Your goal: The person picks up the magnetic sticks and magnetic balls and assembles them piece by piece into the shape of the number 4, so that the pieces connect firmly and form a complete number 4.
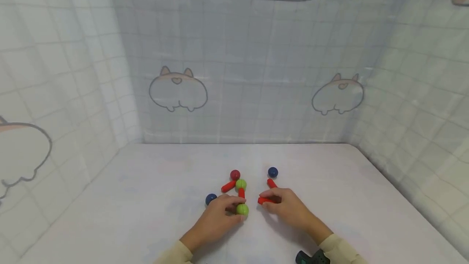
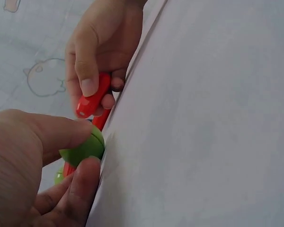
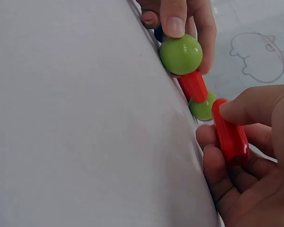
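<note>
My left hand [image 1: 219, 220] pinches the near green ball [image 1: 242, 210] between thumb and fingers. A red rod [image 1: 241, 193] runs from that ball to a second green ball [image 1: 240, 184] farther back, so the three form a line on the table. My right hand [image 1: 291, 209] holds another red rod [image 3: 231, 135] between thumb and fingertips, a short way to the right of the near green ball. In the right wrist view this rod shows a small hole in its end. The left wrist view shows the held rod just beyond the pinched ball.
Beyond the far green ball lies a dark red ball [image 1: 235, 174], with a loose red rod [image 1: 229, 186] beside it. One blue ball [image 1: 211, 199] sits by my left hand. Past my right hand are a red rod [image 1: 271, 183] and another blue ball [image 1: 272, 172]. A black device [image 1: 312, 257] is near my right sleeve.
</note>
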Available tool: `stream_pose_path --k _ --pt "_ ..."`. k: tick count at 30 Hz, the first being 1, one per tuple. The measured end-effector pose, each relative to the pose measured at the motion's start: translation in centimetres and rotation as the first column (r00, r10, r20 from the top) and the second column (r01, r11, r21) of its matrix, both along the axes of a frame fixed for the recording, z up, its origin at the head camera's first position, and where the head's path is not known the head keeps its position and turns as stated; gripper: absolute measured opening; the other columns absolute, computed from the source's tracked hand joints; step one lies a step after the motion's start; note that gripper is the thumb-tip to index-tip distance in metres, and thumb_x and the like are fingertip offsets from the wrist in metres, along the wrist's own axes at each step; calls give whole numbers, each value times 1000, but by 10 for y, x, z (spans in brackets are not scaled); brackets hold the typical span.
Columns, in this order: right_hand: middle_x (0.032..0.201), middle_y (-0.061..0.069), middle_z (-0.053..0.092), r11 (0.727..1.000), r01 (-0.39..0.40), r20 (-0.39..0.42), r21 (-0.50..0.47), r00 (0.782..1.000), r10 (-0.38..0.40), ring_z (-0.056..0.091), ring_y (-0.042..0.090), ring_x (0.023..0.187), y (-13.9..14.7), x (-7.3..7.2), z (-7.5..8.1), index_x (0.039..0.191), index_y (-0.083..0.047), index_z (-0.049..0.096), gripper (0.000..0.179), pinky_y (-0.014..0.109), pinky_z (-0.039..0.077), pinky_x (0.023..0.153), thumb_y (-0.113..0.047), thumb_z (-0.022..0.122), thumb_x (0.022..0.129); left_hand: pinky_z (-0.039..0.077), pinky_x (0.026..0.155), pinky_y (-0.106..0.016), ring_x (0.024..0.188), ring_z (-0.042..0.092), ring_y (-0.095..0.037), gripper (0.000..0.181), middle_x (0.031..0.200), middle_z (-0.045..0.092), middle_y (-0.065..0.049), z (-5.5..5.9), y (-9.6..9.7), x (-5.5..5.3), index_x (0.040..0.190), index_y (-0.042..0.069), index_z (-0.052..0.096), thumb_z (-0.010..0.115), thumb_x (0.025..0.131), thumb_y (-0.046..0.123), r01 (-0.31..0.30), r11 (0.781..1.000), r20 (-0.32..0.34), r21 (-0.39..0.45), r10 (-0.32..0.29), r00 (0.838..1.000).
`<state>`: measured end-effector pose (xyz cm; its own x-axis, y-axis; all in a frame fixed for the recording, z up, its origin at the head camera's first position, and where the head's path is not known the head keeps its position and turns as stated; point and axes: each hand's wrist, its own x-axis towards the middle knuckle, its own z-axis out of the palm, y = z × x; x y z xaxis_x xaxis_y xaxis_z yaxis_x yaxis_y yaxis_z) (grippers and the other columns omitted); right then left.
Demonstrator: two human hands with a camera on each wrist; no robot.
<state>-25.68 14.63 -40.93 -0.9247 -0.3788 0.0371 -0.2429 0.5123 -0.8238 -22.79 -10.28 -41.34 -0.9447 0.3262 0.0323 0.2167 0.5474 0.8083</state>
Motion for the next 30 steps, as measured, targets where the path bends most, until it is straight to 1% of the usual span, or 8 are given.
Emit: stream_pose_path --k 5,9,12,15,19,25,30 --pt "106 -4 68 999 -27 27 -32 999 28 59 22 99 -5 -1 -4 118 -15 73 28 37 54 88 -26 73 92 57 85 -36 93 61 -11 41 105 62 11 1 -5 2 124 22 71 81 84 25 -12 1000 -9 -16 12 1000" --pt "106 -5 68 999 -43 18 -29 999 43 60 20 99 -5 0 -4 117 -15 73 26 39 54 90 -24 73 92 56 84 -32 92 61 -9 41 104 62 12 2 -4 3 125 21 71 80 85 24 -2 1000 -48 -22 1 999" --pt "106 -4 68 998 -52 25 -35 998 53 61 20 99 -3 0 -2 116 -15 73 25 39 53 90 -22 72 92 54 82 -28 91 60 -7 41 102 61 14 -1 -1 2 125 22 70 79 86 24 1 1000 -68 -28 -3 998" --pt "107 -3 69 996 -68 34 -57 997 70 61 20 99 -2 1 -1 117 -13 72 26 37 53 89 -20 73 92 54 81 -25 90 59 -6 41 99 60 15 -5 1 2 126 23 70 79 86 24 -9 999 -65 -36 7 998" --pt "108 -1 69 993 -93 29 -71 995 96 61 20 99 -2 1 -1 118 -11 72 27 35 52 89 -19 72 92 54 80 -25 89 59 -7 42 97 60 15 -8 2 2 126 23 70 79 86 24 -16 999 -67 -38 14 998" --pt "108 -2 69 992 -105 39 -68 993 108 61 19 99 -3 2 -1 118 -11 72 27 31 53 88 -17 72 91 53 79 -24 89 58 -6 42 97 60 16 -9 3 0 127 24 70 79 86 25 -10 999 -75 -43 7 997" --pt "106 -3 70 991 -120 26 -51 992 122 62 19 98 -5 3 -1 116 -11 73 26 26 52 85 -17 73 91 53 78 -25 88 58 -7 41 96 60 15 -7 3 0 126 25 70 79 86 25 -18 999 -69 -44 15 997"
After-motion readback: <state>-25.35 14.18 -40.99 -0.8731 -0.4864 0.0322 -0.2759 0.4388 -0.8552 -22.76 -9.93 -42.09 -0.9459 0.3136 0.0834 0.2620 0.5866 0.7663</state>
